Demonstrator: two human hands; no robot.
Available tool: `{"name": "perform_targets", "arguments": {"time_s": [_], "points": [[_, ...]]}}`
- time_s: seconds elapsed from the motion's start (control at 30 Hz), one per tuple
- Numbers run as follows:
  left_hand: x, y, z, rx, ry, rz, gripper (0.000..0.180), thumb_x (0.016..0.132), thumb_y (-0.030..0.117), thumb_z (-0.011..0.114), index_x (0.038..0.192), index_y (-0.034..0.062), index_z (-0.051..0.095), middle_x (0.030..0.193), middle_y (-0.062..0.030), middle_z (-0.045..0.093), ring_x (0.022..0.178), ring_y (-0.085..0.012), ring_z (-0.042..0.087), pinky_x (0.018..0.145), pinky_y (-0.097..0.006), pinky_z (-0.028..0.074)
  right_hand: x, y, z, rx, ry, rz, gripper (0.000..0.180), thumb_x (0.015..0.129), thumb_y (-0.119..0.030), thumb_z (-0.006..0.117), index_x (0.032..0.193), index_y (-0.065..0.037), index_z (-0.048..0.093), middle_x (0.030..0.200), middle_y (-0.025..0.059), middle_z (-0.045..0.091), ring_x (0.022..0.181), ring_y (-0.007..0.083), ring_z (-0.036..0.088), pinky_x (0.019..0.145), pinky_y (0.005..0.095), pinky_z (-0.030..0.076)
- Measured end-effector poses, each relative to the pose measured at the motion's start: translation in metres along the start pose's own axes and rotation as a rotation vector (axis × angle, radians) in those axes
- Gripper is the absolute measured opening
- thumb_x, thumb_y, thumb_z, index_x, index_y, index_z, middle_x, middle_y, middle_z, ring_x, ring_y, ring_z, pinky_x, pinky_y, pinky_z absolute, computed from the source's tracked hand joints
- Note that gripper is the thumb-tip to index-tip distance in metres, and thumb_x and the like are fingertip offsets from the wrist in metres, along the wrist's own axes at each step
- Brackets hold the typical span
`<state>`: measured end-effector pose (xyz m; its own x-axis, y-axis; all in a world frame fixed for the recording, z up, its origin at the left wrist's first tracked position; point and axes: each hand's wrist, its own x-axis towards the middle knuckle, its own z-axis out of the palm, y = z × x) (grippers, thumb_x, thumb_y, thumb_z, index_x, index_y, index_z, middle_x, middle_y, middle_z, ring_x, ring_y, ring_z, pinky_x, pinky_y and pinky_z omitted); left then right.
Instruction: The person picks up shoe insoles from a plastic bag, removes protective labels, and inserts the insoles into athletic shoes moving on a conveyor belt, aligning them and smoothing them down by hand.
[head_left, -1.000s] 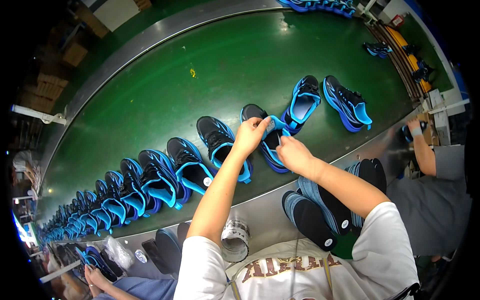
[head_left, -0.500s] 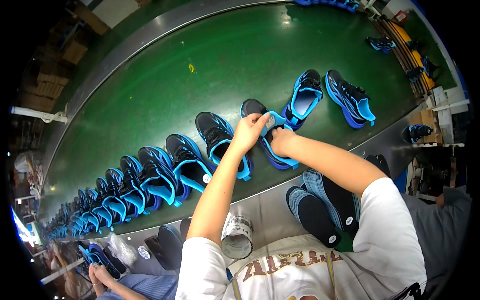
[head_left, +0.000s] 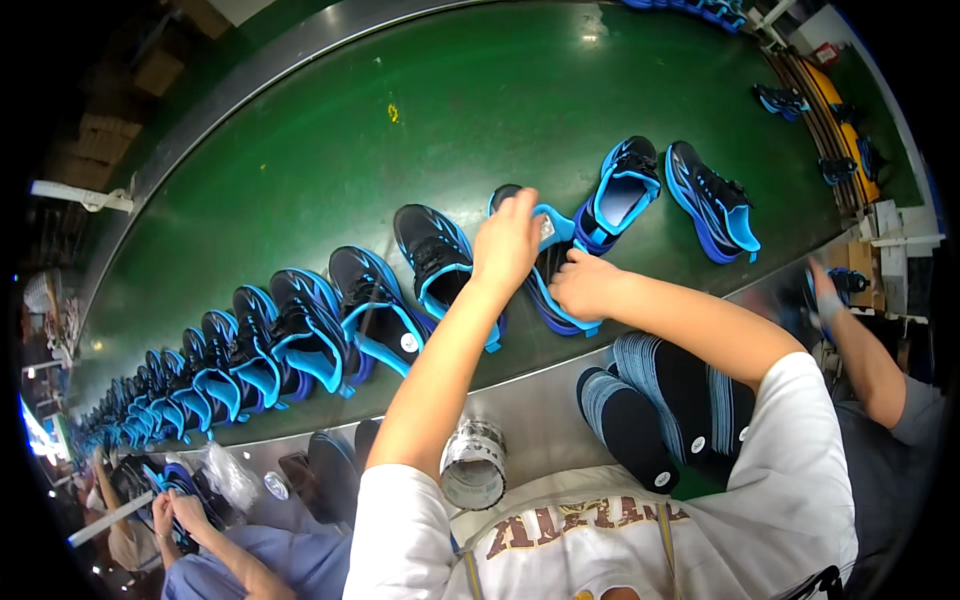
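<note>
A black sneaker with bright blue edging (head_left: 566,318) lies on the green belt in front of me, its opening toward me. Its light blue tongue lining (head_left: 556,229), bearing a pale label, is pulled up and folded outward. My left hand (head_left: 506,242) is closed with curled fingers over the front of this sneaker, beside the tongue; its fingertips are partly hidden. My right hand (head_left: 588,285) grips at the sneaker's collar with bent fingers, some hidden by the hand itself. Just beyond stands another sneaker (head_left: 622,195) with a pale insole inside.
A long row of similar sneakers (head_left: 305,320) runs left along the green belt (head_left: 300,160). Another sneaker (head_left: 710,200) lies at right. Black-and-blue insoles (head_left: 625,420) and a round container (head_left: 474,465) rest on the metal ledge. Co-workers' hands (head_left: 180,512) and an arm (head_left: 860,345) show at the sides.
My left hand has moved from the tongue's edge toward the toe. My right hand has drawn back from inside the sneaker to its collar. A co-worker's arm has appeared at far right.
</note>
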<state>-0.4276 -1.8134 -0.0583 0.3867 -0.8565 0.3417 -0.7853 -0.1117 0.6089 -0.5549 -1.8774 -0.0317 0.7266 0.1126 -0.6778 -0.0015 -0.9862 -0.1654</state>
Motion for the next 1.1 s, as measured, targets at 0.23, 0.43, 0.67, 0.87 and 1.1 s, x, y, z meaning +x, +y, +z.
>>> {"name": "perform_targets", "arguments": {"time_s": [0.23,0.43,0.67,0.87,1.1], "points": [[0.008,0.02,-0.011,0.354,-0.383,0.174,0.034,0.064,0.022,0.069,0.085,0.0056,0.047,0.081,-0.01,0.05,0.073,-0.0277,0.058,0.06,-0.038,0.046,-0.024,-0.022,-0.006,0.269,-0.112,0.154,0.047,0.081,-0.033,0.034,0.083,0.004,0.063,0.093,0.0185,0.06,0.102,0.0267,0.051,0.105,0.0447,0.008],[-0.008,0.012,-0.006,0.333,-0.335,0.234,0.021,0.074,0.019,0.06,0.081,0.0033,0.047,0.076,-0.0115,0.05,0.065,-0.0283,0.058,0.056,-0.037,0.047,-0.072,-0.051,0.045,0.348,0.878,0.339,0.023,0.071,-0.019,0.063,0.087,-0.003,0.061,0.105,0.0195,0.049,0.109,0.0351,0.041,0.098,0.0487,0.023],[-0.038,0.032,-0.032,0.56,-0.272,0.396,0.013,0.076,0.018,0.057,0.077,0.0078,0.049,0.068,-0.0049,0.047,0.056,-0.0178,0.054,0.049,-0.03,0.041,-0.082,-0.072,0.079,0.492,0.813,0.357,0.025,0.078,-0.015,0.055,0.098,-0.001,0.06,0.102,0.0236,0.053,0.104,0.0358,0.047,0.096,0.042,0.029],[-0.01,0.018,-0.024,0.659,-0.466,0.396,0.011,0.075,0.012,0.051,0.083,0.0057,0.05,0.075,-0.0071,0.053,0.062,-0.02,0.057,0.054,-0.033,0.044,-0.079,-0.061,0.049,0.566,0.734,0.358,0.027,0.076,-0.017,0.058,0.099,-0.002,0.059,0.106,0.0193,0.053,0.105,0.0324,0.048,0.093,0.0411,0.033],[0.026,0.022,-0.055,-0.764,-0.233,-0.562,0.016,0.078,0.014,0.046,0.068,0.0028,0.05,0.071,-0.0077,0.058,0.045,-0.0104,0.039,0.043,-0.024,0.03,-0.17,-0.063,0.078,0.506,0.942,0.583,0.036,0.074,-0.018,0.06,0.108,-0.007,0.054,0.116,0.0186,0.046,0.111,0.0354,0.042,0.094,0.0428,0.032]]}}
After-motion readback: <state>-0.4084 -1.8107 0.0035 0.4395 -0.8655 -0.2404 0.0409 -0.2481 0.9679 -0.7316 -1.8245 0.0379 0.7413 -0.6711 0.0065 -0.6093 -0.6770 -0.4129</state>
